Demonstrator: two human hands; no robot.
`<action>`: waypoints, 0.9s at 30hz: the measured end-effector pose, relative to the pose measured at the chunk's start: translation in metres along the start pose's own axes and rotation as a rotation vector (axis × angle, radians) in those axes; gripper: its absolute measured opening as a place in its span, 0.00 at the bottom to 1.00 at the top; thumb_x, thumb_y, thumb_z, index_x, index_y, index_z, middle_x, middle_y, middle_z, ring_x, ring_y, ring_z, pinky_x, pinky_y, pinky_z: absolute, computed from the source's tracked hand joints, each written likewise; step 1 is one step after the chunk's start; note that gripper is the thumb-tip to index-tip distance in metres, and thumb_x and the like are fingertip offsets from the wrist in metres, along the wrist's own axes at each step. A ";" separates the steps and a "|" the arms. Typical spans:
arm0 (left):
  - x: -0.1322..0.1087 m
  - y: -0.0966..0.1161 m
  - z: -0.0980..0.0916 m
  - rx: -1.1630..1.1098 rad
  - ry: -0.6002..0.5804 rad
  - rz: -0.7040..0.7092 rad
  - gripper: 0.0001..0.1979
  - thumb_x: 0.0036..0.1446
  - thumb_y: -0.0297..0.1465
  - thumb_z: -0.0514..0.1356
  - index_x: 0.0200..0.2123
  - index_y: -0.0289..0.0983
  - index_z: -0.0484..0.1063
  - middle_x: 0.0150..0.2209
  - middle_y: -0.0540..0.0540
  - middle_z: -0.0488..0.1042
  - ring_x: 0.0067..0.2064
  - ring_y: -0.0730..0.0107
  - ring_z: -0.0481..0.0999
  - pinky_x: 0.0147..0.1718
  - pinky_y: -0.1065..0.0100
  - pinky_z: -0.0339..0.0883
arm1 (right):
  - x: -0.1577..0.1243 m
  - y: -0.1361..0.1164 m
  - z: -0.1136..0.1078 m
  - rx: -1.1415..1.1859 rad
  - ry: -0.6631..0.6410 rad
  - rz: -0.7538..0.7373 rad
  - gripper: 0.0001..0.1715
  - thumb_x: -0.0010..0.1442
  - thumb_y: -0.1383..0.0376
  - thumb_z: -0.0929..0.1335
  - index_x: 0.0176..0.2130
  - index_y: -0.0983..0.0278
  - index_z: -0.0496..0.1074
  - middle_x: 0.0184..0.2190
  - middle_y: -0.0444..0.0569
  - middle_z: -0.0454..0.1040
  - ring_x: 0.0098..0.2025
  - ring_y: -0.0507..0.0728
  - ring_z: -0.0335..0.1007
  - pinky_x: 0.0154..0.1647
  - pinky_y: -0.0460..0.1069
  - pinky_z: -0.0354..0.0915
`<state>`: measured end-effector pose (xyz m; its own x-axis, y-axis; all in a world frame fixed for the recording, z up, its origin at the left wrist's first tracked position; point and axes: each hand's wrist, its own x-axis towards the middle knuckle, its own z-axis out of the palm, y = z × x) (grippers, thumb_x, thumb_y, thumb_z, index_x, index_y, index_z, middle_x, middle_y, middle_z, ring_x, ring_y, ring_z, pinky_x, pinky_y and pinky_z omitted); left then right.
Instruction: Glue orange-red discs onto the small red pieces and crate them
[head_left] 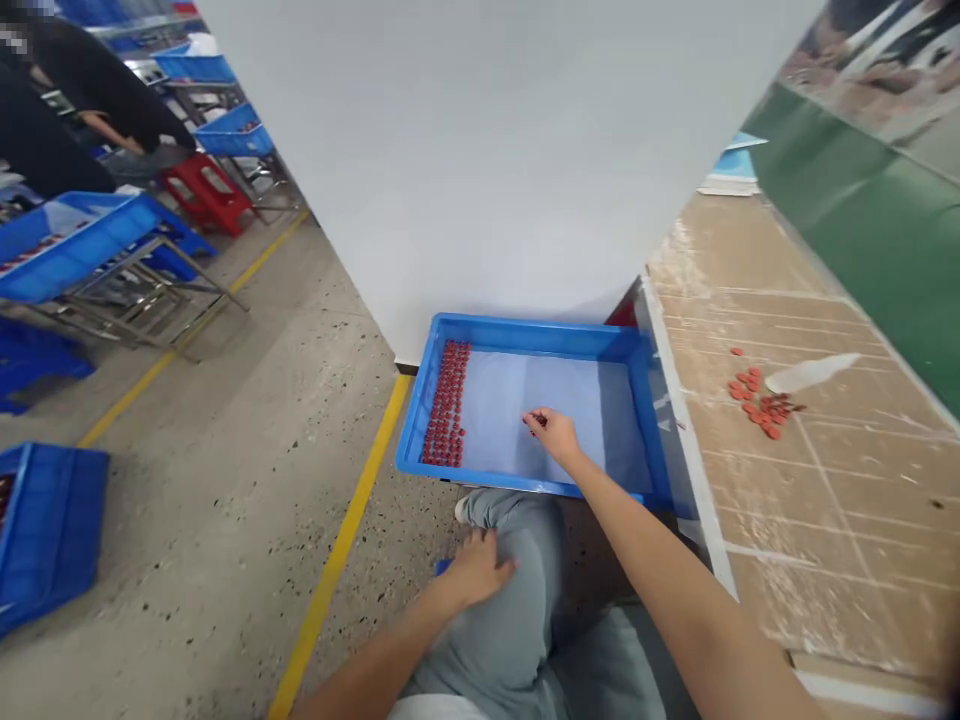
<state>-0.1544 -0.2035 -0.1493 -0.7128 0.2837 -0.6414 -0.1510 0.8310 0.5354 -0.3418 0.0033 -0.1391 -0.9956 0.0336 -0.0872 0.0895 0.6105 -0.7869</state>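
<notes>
The right hand (553, 436) is over the blue tray (525, 338), and its grip pinches a small red piece (534, 420). Rows of red pieces (445, 403) stand along the tray's left wall. The left hand (480, 567) rests on the knee (525, 545) with a released grip, and more red pieces (756, 400) lie loose on the desk (750, 540).

Yellow floor line (341, 545) by your L, red plastic stool (206, 195), blue crate (75, 245) on steel rack (150, 290), co-workers in black (97, 90), green board (862, 220) to your R
</notes>
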 end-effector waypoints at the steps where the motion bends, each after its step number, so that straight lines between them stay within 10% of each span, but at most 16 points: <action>1: 0.003 0.006 0.007 0.015 -0.001 0.011 0.39 0.52 0.50 0.56 0.61 0.33 0.59 0.60 0.33 0.63 0.60 0.43 0.62 0.56 0.53 0.56 | 0.011 0.007 0.006 -0.063 -0.053 -0.044 0.21 0.57 0.48 0.65 0.28 0.62 0.74 0.19 0.44 0.73 0.23 0.52 0.68 0.30 0.47 0.61; 11: 0.038 0.026 0.043 0.295 0.229 -0.039 0.43 0.54 0.52 0.51 0.65 0.28 0.50 0.56 0.27 0.63 0.53 0.39 0.64 0.49 0.47 0.58 | 0.068 0.045 0.063 -0.469 -0.423 -0.392 0.14 0.62 0.56 0.64 0.36 0.60 0.76 0.34 0.48 0.78 0.34 0.53 0.72 0.37 0.46 0.63; 27: 0.061 0.030 0.043 0.225 0.216 0.053 0.41 0.53 0.53 0.48 0.62 0.30 0.56 0.54 0.31 0.65 0.52 0.43 0.63 0.49 0.49 0.56 | 0.078 0.025 0.063 -0.692 -0.425 -0.417 0.12 0.60 0.54 0.66 0.40 0.52 0.77 0.34 0.42 0.80 0.34 0.55 0.75 0.30 0.46 0.62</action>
<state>-0.1727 -0.1405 -0.1964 -0.8483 0.2412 -0.4713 0.0286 0.9098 0.4141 -0.4156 -0.0285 -0.2041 -0.8377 -0.5066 -0.2038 -0.4476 0.8508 -0.2753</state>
